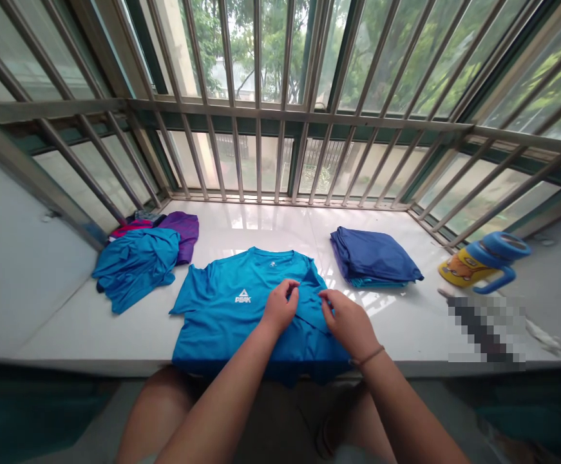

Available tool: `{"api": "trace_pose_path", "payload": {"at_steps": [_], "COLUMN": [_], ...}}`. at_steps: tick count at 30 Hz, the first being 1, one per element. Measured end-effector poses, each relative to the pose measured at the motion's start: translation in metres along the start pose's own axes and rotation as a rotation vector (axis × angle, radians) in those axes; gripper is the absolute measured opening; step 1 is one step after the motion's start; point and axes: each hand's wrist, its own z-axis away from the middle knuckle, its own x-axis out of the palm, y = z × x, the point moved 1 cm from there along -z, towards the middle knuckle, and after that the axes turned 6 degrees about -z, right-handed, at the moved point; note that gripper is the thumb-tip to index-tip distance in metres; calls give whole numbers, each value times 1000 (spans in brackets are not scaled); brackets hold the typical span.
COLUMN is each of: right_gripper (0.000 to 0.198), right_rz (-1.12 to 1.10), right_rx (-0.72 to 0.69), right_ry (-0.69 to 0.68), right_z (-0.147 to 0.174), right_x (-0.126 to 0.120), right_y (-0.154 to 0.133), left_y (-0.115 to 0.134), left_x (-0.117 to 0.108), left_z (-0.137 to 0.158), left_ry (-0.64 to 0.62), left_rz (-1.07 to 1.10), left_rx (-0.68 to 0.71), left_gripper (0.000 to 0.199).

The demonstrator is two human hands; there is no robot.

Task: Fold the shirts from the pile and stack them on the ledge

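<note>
A blue short-sleeved T-shirt (222,328) with a white chest logo lies spread on the white ledge, collar toward the window. Its lower part hangs over the front edge. My left hand (281,308) is over the right side of the chest, fingers curled in a pinch on the fabric. Close beside it, my right hand (350,322) pinches the cloth near the right sleeve, which is bunched and creased. The fingertips of both hands are partly hidden, so how much cloth they grip is unclear.
A loose heap of blue and purple clothes (140,258) lies at the left. Folded dark blue clothes (374,254) are stacked at the right. Farther right is a yellow and blue handled cup (478,261), beside a blurred-out dark object (483,328). Metal window bars (261,154) enclose the ledge.
</note>
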Motion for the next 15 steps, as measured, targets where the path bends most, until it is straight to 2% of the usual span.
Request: {"api": "trace_pose_path", "payload": {"at_steps": [2, 6, 8, 11, 15], "right_gripper": [39, 51, 43, 32, 28], "right_rz": [44, 72, 83, 89, 51], "right_rx": [59, 7, 5, 91, 259], "right_ry": [38, -68, -104, -91, -163], "right_z": [7, 21, 25, 27, 11], "right_x": [-6, -3, 3, 4, -13], "right_y": [24, 51, 55, 61, 74], "left_y": [1, 3, 3, 4, 6], "left_x": [5, 11, 11, 11, 12], "left_z": [2, 5, 5, 6, 6], "left_ry": [-25, -67, -90, -125, -144], "left_rz": [-30, -86, -130, -178, -215], "left_rx": [36, 109, 155, 208, 250], "left_gripper": [21, 25, 25, 22, 20]}}
